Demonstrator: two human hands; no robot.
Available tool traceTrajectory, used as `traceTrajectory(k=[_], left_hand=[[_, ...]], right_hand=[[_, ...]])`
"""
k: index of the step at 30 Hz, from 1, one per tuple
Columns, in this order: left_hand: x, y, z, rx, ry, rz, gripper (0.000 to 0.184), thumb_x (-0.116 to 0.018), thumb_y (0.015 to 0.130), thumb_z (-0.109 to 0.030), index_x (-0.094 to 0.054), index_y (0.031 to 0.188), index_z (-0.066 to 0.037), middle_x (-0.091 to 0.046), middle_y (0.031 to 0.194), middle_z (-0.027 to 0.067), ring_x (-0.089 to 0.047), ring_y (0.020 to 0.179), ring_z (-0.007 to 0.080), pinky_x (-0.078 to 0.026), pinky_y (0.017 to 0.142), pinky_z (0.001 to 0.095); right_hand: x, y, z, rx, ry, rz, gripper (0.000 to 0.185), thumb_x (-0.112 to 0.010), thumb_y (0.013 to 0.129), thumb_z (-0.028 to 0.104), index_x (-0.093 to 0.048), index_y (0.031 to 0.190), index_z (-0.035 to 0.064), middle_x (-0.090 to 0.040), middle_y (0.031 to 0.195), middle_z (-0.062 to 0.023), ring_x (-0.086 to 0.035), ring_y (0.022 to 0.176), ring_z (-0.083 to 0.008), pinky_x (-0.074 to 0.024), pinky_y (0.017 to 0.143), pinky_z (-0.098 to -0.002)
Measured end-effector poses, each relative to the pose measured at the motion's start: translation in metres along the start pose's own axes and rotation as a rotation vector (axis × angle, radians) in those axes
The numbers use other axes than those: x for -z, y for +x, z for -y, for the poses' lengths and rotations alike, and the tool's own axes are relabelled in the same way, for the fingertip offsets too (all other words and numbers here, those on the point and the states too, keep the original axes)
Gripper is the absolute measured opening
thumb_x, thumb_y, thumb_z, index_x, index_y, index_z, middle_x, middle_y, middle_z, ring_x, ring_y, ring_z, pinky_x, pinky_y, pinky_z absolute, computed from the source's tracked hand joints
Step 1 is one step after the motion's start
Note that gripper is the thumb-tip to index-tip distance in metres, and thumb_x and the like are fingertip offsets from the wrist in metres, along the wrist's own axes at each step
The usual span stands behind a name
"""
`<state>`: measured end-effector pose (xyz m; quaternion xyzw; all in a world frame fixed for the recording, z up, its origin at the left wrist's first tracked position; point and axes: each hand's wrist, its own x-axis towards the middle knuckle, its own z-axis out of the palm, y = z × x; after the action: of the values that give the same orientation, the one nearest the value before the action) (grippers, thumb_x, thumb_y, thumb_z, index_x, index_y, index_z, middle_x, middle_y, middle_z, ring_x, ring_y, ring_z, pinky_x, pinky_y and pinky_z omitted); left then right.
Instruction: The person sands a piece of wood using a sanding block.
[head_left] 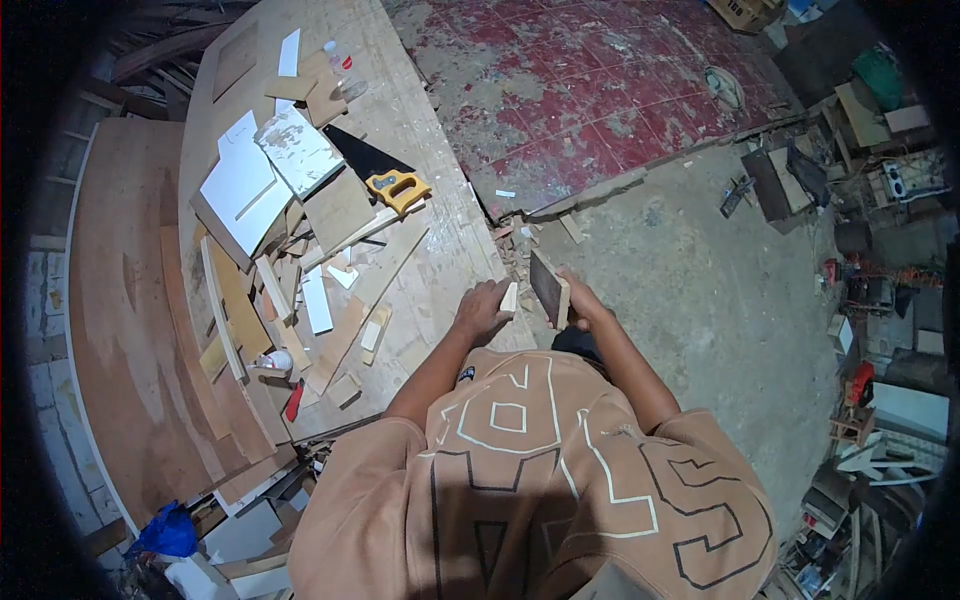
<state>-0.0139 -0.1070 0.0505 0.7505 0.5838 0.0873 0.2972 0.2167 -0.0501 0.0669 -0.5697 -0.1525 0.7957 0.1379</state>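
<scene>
My left hand [484, 308] rests at the right edge of the workbench [450, 240], its fingers closed round a small pale wood piece [510, 297]. Past the bench edge, my right hand [577, 298] grips a flat wooden block [548, 286] with a dark face, tilted on its side. That dark face points toward the left hand, and a gap separates the block from the wood piece. Farther up the bench lies a handsaw [385, 175] with a yellow handle. A short two-tone wood offcut [375, 333] sits to the left of my left forearm.
Wood strips and offcuts cover the bench's left half, around a white-smeared block [300, 150] and white sheets [238, 190]. A small white bottle [275, 362] stands near a red-handled tool [293, 402]. A raised red tiled floor [590, 90] has a broken edge. Clutter lines the right side.
</scene>
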Motion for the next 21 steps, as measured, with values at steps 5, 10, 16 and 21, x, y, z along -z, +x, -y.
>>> traceTrajectory(k=[5, 10, 16, 21], left_hand=[[0.005, 0.004, -0.004, 0.066, 0.109, -0.009, 0.073, -0.074, 0.072, -0.037, -0.045, 0.133, -0.01, -0.057, 0.105, 0.0163, -0.055, 0.102, 0.0349, -0.044, 0.083, 0.0462], [0.02, 0.011, -0.008, 0.08, 0.088, 0.064, 0.067, -0.07, 0.076, -0.037, -0.046, 0.132, -0.008, -0.057, 0.107, 0.0175, -0.054, 0.102, 0.0361, -0.043, 0.085, 0.0471], [-0.008, 0.035, 0.003, 0.246, -0.034, -0.362, 0.061, -0.06, 0.084, -0.033, -0.044, 0.132, 0.001, -0.05, 0.121, 0.0224, -0.044, 0.118, 0.0368, -0.036, 0.098, 0.049], [-0.034, 0.069, -0.002, 0.88, 0.093, -0.532, 0.069, -0.057, 0.088, -0.034, -0.029, 0.142, -0.001, -0.021, 0.15, 0.0234, -0.016, 0.139, 0.0411, -0.015, 0.11, 0.054]], right_hand=[[-0.002, 0.002, 0.002, 0.006, -0.029, -0.012, 0.054, -0.047, 0.089, 0.056, -0.056, 0.103, 0.0044, -0.057, 0.075, -0.0146, -0.058, 0.056, -0.03, -0.0537, 0.051, -0.0444], [-0.006, 0.004, 0.005, 0.005, -0.035, 0.025, 0.052, -0.045, 0.091, 0.054, -0.055, 0.103, 0.0039, -0.058, 0.075, -0.0149, -0.058, 0.056, -0.0288, -0.0534, 0.05, -0.0442], [-0.009, 0.009, 0.002, -0.003, -0.031, 0.016, 0.051, -0.047, 0.09, 0.054, -0.056, 0.1, 0.0039, -0.057, 0.071, -0.0137, -0.057, 0.053, -0.0281, -0.0526, 0.049, -0.043], [-0.026, -0.005, 0.007, 0.002, -0.142, -0.069, 0.053, -0.049, 0.089, 0.057, -0.058, 0.092, 0.0054, -0.057, 0.068, -0.0111, -0.058, 0.052, -0.0261, -0.0509, 0.045, -0.0407]])
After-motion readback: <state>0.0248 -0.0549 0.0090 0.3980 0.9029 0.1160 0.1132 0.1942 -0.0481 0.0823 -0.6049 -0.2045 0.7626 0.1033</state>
